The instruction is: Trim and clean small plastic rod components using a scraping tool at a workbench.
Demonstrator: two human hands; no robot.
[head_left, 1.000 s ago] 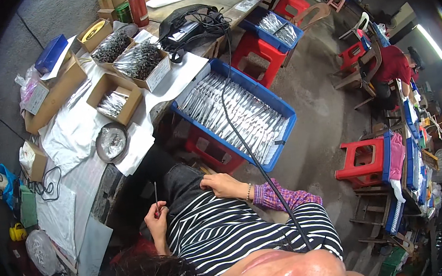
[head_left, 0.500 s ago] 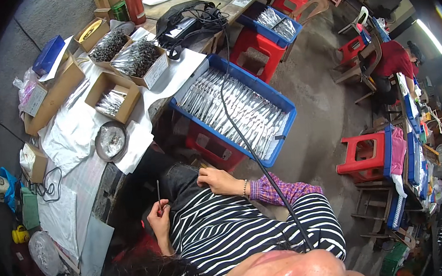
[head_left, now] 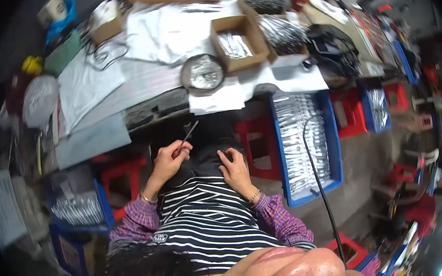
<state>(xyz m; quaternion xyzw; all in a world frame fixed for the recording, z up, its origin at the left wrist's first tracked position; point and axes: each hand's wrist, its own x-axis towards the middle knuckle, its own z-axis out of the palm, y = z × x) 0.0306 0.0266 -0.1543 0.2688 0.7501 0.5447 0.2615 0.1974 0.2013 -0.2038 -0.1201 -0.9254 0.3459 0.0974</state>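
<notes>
Over my lap, my left hand (head_left: 173,159) is closed around a slim metal tool (head_left: 191,130), whose grey end sticks up from the fingers toward the table edge. The rest of it lies hidden in the hand, so its exact kind cannot be told. My right hand (head_left: 236,171) rests near my dark trousers with thumb and fingers apart, and nothing shows in it. Just beyond the hands, a round dish (head_left: 202,74) holding shiny metal pieces stands on the table, next to a cardboard box (head_left: 258,37) of silvery pieces.
To the right, a blue crate (head_left: 287,187) full of slim metal pieces sits beside a red stool (head_left: 259,153). Another blue crate (head_left: 106,205) is at the left. White cloth (head_left: 96,89) covers part of the table. A black cable (head_left: 325,205) hangs in front of the view.
The view has swung round to face the table, with the crate now at the right. My left hand keeps the slim tool; my right hand's fingers are more spread.
</notes>
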